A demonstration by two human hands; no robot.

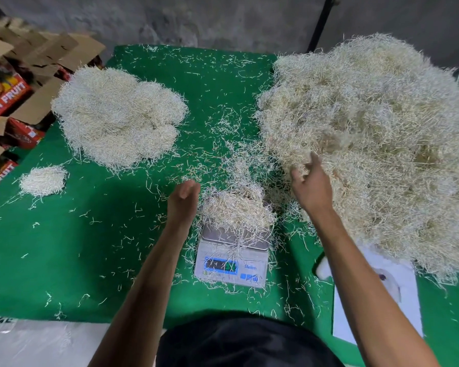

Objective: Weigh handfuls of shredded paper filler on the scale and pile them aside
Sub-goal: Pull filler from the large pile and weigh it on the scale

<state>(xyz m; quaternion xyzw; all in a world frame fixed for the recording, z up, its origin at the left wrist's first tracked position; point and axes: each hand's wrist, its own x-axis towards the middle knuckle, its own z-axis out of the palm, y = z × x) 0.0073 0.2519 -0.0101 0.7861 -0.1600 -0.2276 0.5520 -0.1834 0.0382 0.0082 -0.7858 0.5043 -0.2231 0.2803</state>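
the right hand [312, 185] is reaching loose-fingered into the big heap [376, 144] just ahead, the left hand [184, 197] is hovering open beside the scale [232, 256].

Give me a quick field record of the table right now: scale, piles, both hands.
scale: scale at near centre of the green table, display lit, digits unreadable
on scale: handful of shredded paper on the platform
source pile: large heap on the right
weighed pile: big pile at far left, small mound nearer
left hand: left hand open beside the scale load, holding nothing
right hand: right hand at the heap's edge, fingers loose
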